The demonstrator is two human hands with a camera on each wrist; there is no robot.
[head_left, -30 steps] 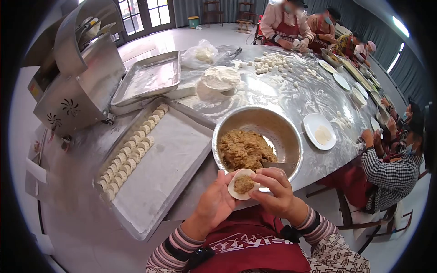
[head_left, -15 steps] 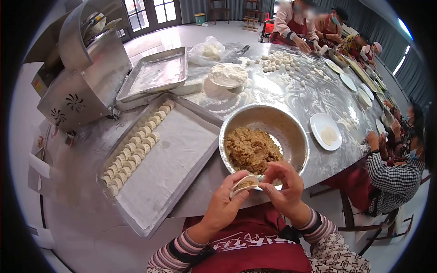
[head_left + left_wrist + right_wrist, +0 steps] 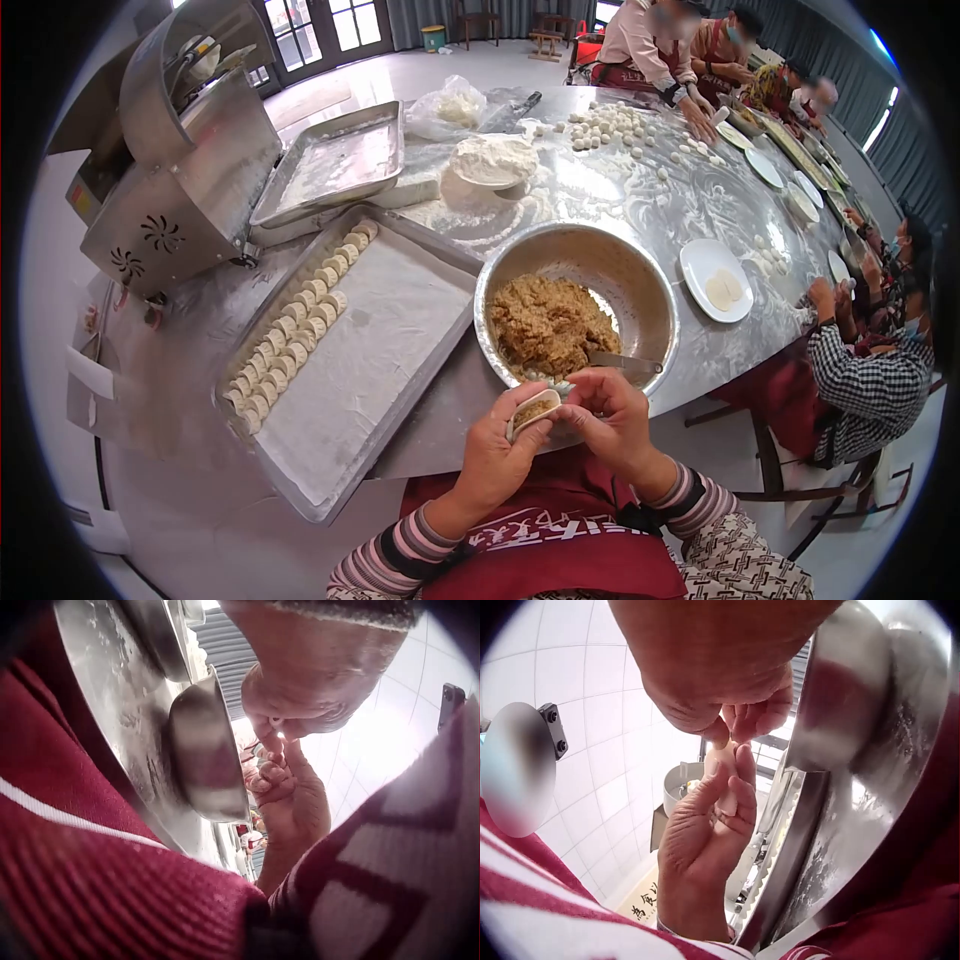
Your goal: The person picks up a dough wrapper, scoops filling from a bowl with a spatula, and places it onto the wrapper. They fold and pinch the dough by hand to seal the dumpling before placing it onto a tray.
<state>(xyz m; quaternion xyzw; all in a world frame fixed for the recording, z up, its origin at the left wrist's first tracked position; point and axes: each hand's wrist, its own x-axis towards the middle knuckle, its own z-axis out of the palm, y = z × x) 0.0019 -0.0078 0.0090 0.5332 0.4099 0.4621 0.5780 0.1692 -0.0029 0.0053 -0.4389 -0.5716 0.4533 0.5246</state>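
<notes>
One dumpling wrapper (image 3: 547,398), bent up into a boat around a strip of brown filling (image 3: 534,411), sits between the two hands, just past the near rim of a steel mixing bowl (image 3: 625,268). The left hand (image 3: 497,452) cradles it, fingers curled along the far side and thumb against the near side. The right hand (image 3: 618,428) pinches the wrapper's right end between thumb and fingers; the wrist views are too glary for me to tell how far the edge is joined there. Inside the bowl lies a large brown mound of filling mix (image 3: 552,322), with a flat metal blade (image 3: 622,361) resting at its near right. Left of the bowl, a metal tray (image 3: 375,345) carries folded dumplings (image 3: 300,322) in two overlapping rows along its left side. Right of the bowl, a white plate (image 3: 705,260) holds a few overlapping flat wrappers (image 3: 723,289). Behind the bowl on the floury steel worktop (image 3: 655,225) stand a heap of flour (image 3: 493,158) and, farther right, many small dough pieces (image 3: 607,130). Other people work along the far and right edges.
</notes>
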